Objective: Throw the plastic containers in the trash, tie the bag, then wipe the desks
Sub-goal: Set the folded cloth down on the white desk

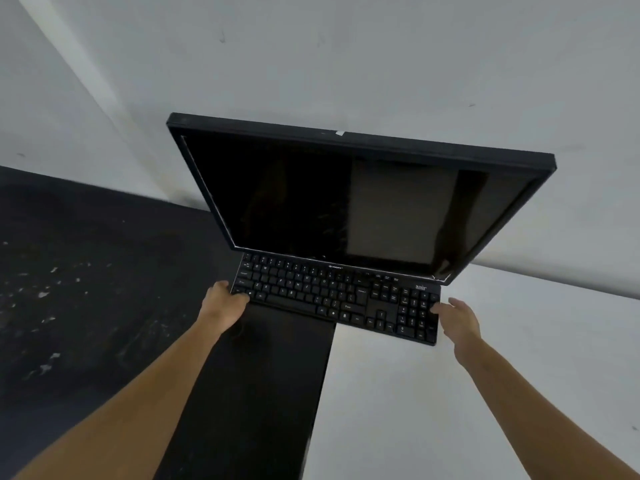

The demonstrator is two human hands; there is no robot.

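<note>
Between left hand [225, 301] and right hand [459, 317], a black keyboard [336, 299] overhangs the white desk's [450, 393] left edge. The left hand's fingers curl round one end; the right hand's relaxed fingers touch the other, the desk beneath that hand. A dark monitor [311, 195] stands just beyond.

The only writing in view is on the black keyboard [337, 299]. Its keys carry white legends, nearly all too small and blurred to read; in the upper left letter row a Q and a W can just be picked out, and the block at the right end shows numeral keys whose digits do not resolve. A small white brand mark sits at the middle of the keyboard's top edge, unreadable. A 2-line white logo [420, 287] at its upper right corner is possibly a maker's name, but the letters stay illegible.
</note>
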